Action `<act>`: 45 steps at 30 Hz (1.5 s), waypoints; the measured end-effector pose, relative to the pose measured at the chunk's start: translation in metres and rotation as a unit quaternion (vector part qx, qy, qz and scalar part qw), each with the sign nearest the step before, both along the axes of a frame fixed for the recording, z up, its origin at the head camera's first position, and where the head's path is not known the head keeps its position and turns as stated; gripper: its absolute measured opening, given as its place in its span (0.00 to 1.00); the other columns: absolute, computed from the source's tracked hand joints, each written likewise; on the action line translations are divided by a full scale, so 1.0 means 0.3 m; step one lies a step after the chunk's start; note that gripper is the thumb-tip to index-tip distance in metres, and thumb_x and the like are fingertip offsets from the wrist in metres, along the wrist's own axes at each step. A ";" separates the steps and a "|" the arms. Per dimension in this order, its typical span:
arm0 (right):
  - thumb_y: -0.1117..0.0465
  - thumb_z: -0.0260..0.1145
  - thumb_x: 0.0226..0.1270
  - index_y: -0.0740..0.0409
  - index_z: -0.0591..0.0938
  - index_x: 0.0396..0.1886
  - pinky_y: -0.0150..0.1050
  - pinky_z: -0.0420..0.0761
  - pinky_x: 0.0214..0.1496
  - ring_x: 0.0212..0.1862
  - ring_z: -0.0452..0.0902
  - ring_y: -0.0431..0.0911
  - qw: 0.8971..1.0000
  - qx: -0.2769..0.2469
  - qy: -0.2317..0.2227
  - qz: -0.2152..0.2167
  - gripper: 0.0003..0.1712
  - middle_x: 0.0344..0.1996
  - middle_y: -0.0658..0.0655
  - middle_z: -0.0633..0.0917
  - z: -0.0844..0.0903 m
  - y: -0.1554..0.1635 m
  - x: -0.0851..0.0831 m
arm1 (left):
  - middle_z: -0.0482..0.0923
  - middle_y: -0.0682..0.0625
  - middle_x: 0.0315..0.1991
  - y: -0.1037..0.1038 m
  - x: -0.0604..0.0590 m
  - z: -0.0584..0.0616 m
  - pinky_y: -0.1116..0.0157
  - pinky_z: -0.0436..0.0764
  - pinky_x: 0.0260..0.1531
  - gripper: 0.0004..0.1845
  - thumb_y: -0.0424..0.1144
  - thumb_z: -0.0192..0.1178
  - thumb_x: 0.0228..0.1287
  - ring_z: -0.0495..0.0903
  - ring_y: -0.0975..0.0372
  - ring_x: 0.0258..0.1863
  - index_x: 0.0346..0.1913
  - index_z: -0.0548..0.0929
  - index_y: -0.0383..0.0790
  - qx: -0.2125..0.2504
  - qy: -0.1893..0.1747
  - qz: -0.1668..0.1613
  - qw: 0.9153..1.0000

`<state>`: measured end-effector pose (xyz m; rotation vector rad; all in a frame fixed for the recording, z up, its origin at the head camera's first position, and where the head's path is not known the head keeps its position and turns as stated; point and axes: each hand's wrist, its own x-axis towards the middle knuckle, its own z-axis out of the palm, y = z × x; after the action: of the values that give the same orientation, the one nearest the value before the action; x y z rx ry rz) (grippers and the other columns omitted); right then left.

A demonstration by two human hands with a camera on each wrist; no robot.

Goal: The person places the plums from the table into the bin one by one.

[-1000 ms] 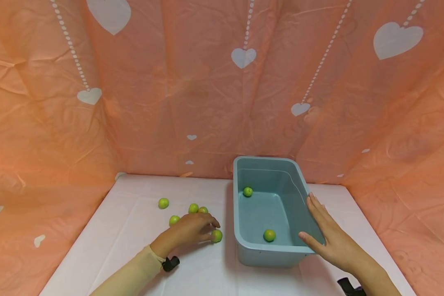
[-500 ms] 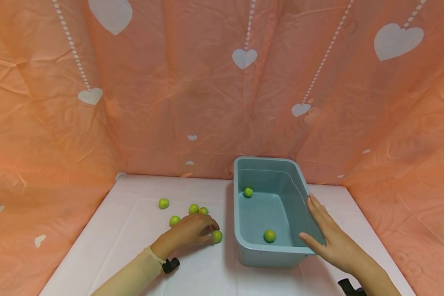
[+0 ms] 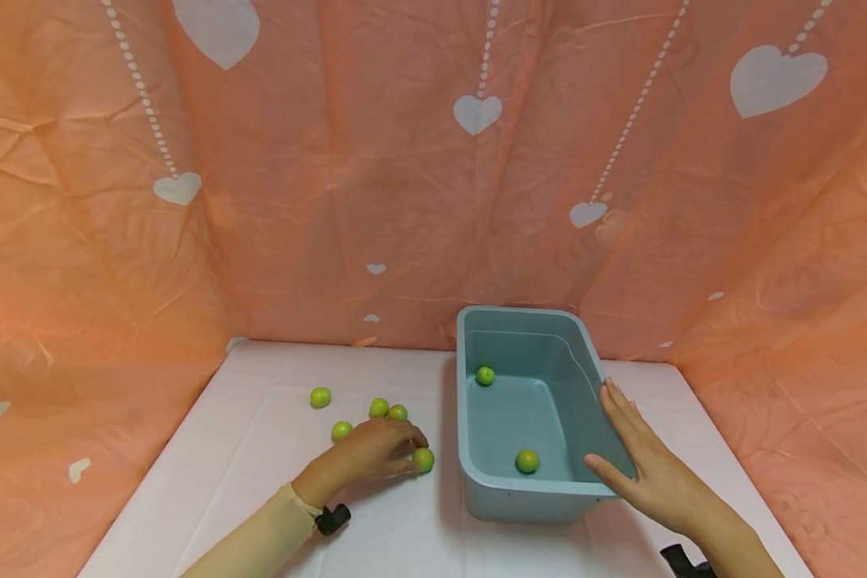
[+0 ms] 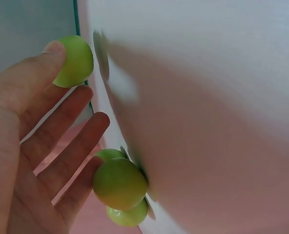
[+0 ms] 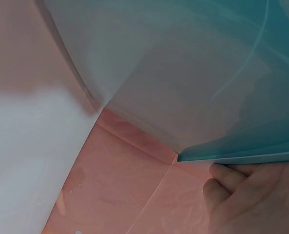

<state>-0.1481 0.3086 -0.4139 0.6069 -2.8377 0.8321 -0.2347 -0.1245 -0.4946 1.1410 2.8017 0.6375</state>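
Small round green fruits lie scattered on the pale tabletop. My left hand (image 3: 368,451) reaches among them and pinches one green fruit (image 4: 77,62) between thumb and index finger, low over the table. Its other fingers are spread, close to several green fruits (image 4: 120,183) in the left wrist view. To the right stands a grey-blue plastic bin (image 3: 509,482) with two green fruits inside, one near the back (image 3: 485,376), one near the front (image 3: 527,461). My right hand (image 3: 653,478) rests against the bin's right side, fingers straight along the rim and thumb over the front corner.
A lone green fruit (image 3: 320,397) lies farther left on the table (image 3: 260,449). Orange sheeting (image 3: 405,201) with white hearts encloses the table at the back and both sides. The bin stands close to the back sheet.
Both hands, the fruits and the bin stay practically where they were. The left fingers barely shift around the fruit.
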 end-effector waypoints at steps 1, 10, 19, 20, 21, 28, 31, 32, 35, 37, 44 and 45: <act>0.47 0.70 0.78 0.52 0.46 0.90 0.28 0.34 0.79 0.88 0.34 0.56 1.000 0.001 0.001 0.000 0.56 0.89 0.57 0.45 0.000 0.000 0.000 | 0.88 0.61 0.49 -0.001 0.001 0.002 0.63 0.84 0.51 0.17 0.48 0.78 0.66 0.85 0.67 0.49 0.55 0.90 0.49 0.003 -0.001 0.000 1.000; 0.48 0.70 0.77 0.53 0.47 0.90 0.26 0.34 0.78 0.88 0.35 0.56 1.000 0.003 0.006 0.000 0.56 0.88 0.58 0.46 0.000 -0.001 -0.001 | 0.88 0.61 0.49 -0.012 -0.005 0.012 0.61 0.85 0.55 0.16 0.46 0.77 0.67 0.85 0.66 0.51 0.55 0.90 0.49 0.012 0.002 0.005 1.000; 0.47 0.70 0.77 0.54 0.47 0.90 0.22 0.33 0.75 0.88 0.34 0.55 1.000 0.001 0.009 0.003 0.56 0.88 0.60 0.46 0.006 0.000 -0.004 | 0.88 0.61 0.51 -0.039 -0.018 0.038 0.60 0.85 0.54 0.15 0.43 0.77 0.68 0.87 0.61 0.52 0.55 0.89 0.50 0.045 0.018 0.011 0.999; 0.47 0.70 0.77 0.54 0.47 0.90 0.23 0.33 0.75 0.88 0.34 0.55 1.000 0.001 0.010 0.003 0.56 0.88 0.59 0.46 0.007 0.001 -0.005 | 0.88 0.61 0.51 -0.041 -0.021 0.043 0.59 0.85 0.54 0.15 0.43 0.77 0.68 0.87 0.61 0.52 0.55 0.89 0.51 0.047 0.019 0.012 0.999; 0.47 0.70 0.77 0.54 0.47 0.90 0.23 0.33 0.75 0.88 0.34 0.55 1.000 0.002 0.010 0.003 0.56 0.88 0.59 0.46 0.008 0.001 -0.005 | 0.87 0.61 0.51 -0.043 -0.024 0.050 0.59 0.85 0.54 0.15 0.43 0.76 0.68 0.87 0.61 0.52 0.55 0.89 0.51 0.049 0.021 0.014 0.998; 0.50 0.71 0.77 0.54 0.48 0.90 0.55 0.38 0.87 0.86 0.36 0.70 1.000 -0.018 0.006 0.005 0.55 0.88 0.59 0.45 -0.001 0.003 0.004 | 0.87 0.60 0.51 -0.049 -0.023 0.075 0.59 0.84 0.54 0.15 0.42 0.75 0.69 0.87 0.58 0.50 0.56 0.88 0.50 0.053 0.006 0.016 0.998; 0.50 0.71 0.77 0.54 0.49 0.90 0.64 0.41 0.85 0.85 0.37 0.72 1.000 -0.017 0.006 0.005 0.55 0.88 0.59 0.46 -0.003 0.000 0.004 | 0.87 0.59 0.51 -0.051 -0.022 0.089 0.58 0.84 0.54 0.15 0.42 0.75 0.69 0.87 0.57 0.50 0.56 0.88 0.49 0.051 0.009 0.022 0.998; 0.50 0.71 0.77 0.54 0.48 0.90 0.58 0.39 0.86 0.85 0.37 0.71 1.000 -0.014 0.006 0.004 0.55 0.88 0.59 0.46 -0.003 -0.001 0.004 | 0.87 0.59 0.51 -0.052 -0.023 0.094 0.58 0.85 0.54 0.15 0.41 0.75 0.69 0.87 0.58 0.50 0.56 0.88 0.50 0.052 0.011 0.024 0.998; 0.50 0.71 0.77 0.55 0.48 0.90 0.35 0.35 0.84 0.87 0.37 0.65 1.000 -0.005 0.014 0.004 0.55 0.88 0.61 0.47 0.000 -0.001 0.001 | 0.87 0.58 0.51 -0.052 -0.028 0.113 0.57 0.85 0.54 0.16 0.40 0.75 0.69 0.87 0.56 0.50 0.57 0.88 0.50 0.056 0.012 0.030 0.998; 0.50 0.71 0.77 0.55 0.48 0.90 0.27 0.34 0.79 0.87 0.37 0.61 1.000 -0.001 0.017 0.004 0.56 0.88 0.61 0.47 0.000 -0.001 0.000 | 0.87 0.57 0.52 -0.051 -0.031 0.124 0.56 0.85 0.54 0.16 0.40 0.75 0.70 0.87 0.56 0.50 0.57 0.87 0.50 0.057 0.010 0.032 0.998; 0.49 0.71 0.77 0.56 0.48 0.90 0.20 0.32 0.74 0.88 0.36 0.59 1.000 0.001 0.018 0.005 0.56 0.88 0.61 0.47 -0.005 -0.001 0.001 | 0.87 0.55 0.53 -0.050 -0.037 0.165 0.54 0.84 0.53 0.16 0.45 0.73 0.72 0.86 0.54 0.52 0.59 0.87 0.51 0.060 0.023 0.031 0.997; 0.49 0.71 0.77 0.56 0.48 0.90 0.19 0.32 0.74 0.88 0.36 0.59 1.000 0.001 0.019 0.006 0.55 0.88 0.61 0.47 -0.005 -0.001 0.001 | 0.87 0.55 0.53 -0.051 -0.038 0.173 0.53 0.83 0.54 0.16 0.45 0.73 0.72 0.86 0.54 0.53 0.59 0.87 0.52 0.061 0.022 0.033 0.997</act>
<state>-0.1479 0.3083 -0.4155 0.6340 -2.8043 0.8107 -0.2460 -0.1397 -0.4426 1.1000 2.8839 0.8100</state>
